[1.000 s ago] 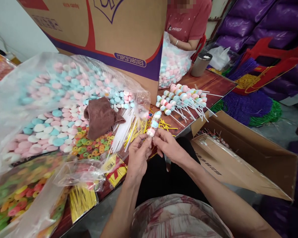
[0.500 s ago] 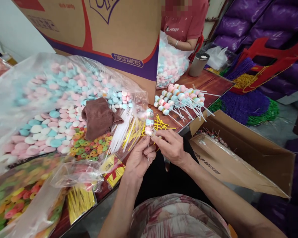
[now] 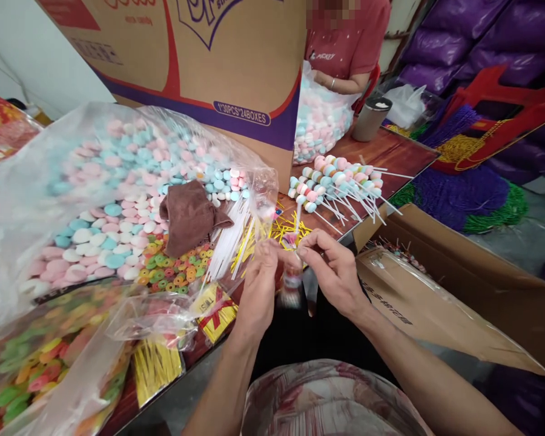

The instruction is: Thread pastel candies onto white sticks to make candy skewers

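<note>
A wrapped marshmallow stick [image 3: 292, 282] is upside down between my hands, blurred by motion. Its white stick [image 3: 298, 213] points up and its candy end hangs below the fingers. My left hand [image 3: 262, 281] is closed on it near the gathered neck of the clear wrapper. On the other side of that neck, my right hand [image 3: 333, 266] pinches with thumb and forefinger; what lies between the fingertips is too small to make out. Just beyond the hands, gold twist ties [image 3: 279, 227] are scattered on the table, beside a bunch of white sticks [image 3: 229, 239].
Finished marshmallow sticks [image 3: 340, 178] are piled at the table's right. Left are a bag of marshmallows [image 3: 113, 160], gummy rings [image 3: 172, 260] and a brown cloth [image 3: 188, 218]. A big carton [image 3: 236, 79] stands behind; an open carton [image 3: 458, 297] is right. A co-worker [image 3: 345, 54] sits opposite.
The wrapped marshmallow stick has turned over: its candy end was up and now hangs down, with the stick upward. Both hands have stayed close together at its neck. The view has shifted slightly.
</note>
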Motion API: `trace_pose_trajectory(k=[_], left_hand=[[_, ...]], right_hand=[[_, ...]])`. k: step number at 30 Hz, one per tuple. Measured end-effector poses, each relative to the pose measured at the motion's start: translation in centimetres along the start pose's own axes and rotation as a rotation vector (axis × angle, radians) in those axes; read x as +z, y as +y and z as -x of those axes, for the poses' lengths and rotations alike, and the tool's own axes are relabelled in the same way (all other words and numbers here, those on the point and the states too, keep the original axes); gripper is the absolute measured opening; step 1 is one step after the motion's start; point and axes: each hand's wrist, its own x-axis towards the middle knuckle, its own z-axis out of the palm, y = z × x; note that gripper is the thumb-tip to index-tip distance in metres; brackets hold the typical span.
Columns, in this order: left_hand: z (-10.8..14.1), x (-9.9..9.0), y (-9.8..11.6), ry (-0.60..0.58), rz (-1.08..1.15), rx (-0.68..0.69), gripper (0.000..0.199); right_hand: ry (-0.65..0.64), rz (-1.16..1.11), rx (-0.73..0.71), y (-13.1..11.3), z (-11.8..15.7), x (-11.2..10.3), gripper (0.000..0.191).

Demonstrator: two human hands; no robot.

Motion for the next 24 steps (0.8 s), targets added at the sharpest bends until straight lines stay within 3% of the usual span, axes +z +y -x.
trace_pose_trajectory(k=[3, 6, 9, 14, 17, 19, 24], left_hand=[[0.4, 0.1, -0.5, 0.102, -0.078, -0.062, 0.038], [0.4, 0.1, -1.0, 0.051, 0.082, -0.167, 0.031], [0.3, 0.3, -1.3, -0.046, 0.167, -0.227, 0.024], [0.2, 2.5, -3.1, 0.091, -0.015, -0.112, 0.019], [-0.5, 3.9, -3.8, -0.068, -0.242, -0.051, 0.016], [-2.0, 4.1, -3.6, -0.185, -0.382, 0.034, 0.020], [-9.0, 0.9, -2.5, 0.004, -0.814, 0.264, 0.024]], right_hand=[[0.013, 0.038, -0.071, -0.7, 0.1, -0.1, 0.015], [0.026, 0.026, -0.120, -0.5, 0.8, 0.0, 0.014], [0.044, -0.124, 0.057, 0.3, 1.8, -0.2, 0.017], [0.057, -0.299, 0.398, 2.4, 4.3, -0.9, 0.022], [0.120, -0.372, 0.469, 3.6, 5.7, -1.9, 0.019], [0.234, -0.452, 0.483, 4.4, 5.9, -3.5, 0.019], [0.634, -0.572, 0.425, 6.7, 3.1, -12.2, 0.016]])
